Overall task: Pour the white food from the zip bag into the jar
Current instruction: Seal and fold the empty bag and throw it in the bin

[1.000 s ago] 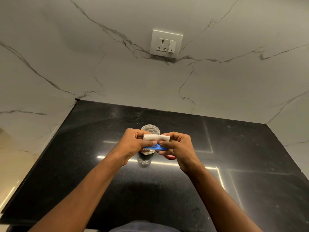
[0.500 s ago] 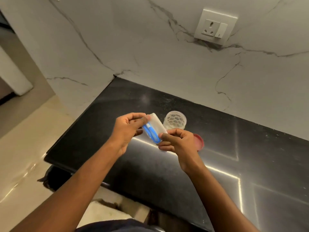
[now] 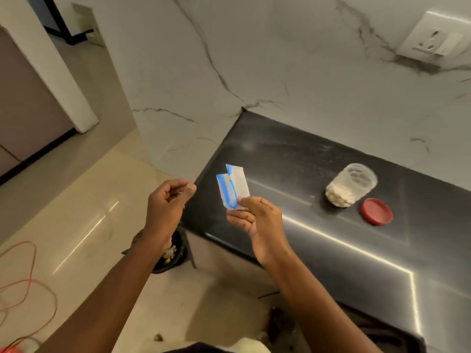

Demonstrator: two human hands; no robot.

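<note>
1. Right hand (image 3: 257,220) fingers (image 3: 251,200) are pinched on the bottom corner of the small clear zip bag with the blue seal strip (image 3: 233,187), which looks flat and empty now.
2. Left hand (image 3: 168,200) has let go since a moment ago; its fingers are loosely curled, holding nothing.
3. Both hands have swung off the black stone bench (image 3: 331,250), over toward the dark bin on the floor (image 3: 175,253).
4. The clear plastic jar (image 3: 350,186) sits on the bench with white food in the bottom, round red lid (image 3: 376,210) just beside it. Pouring looks done, I reckon.
</note>
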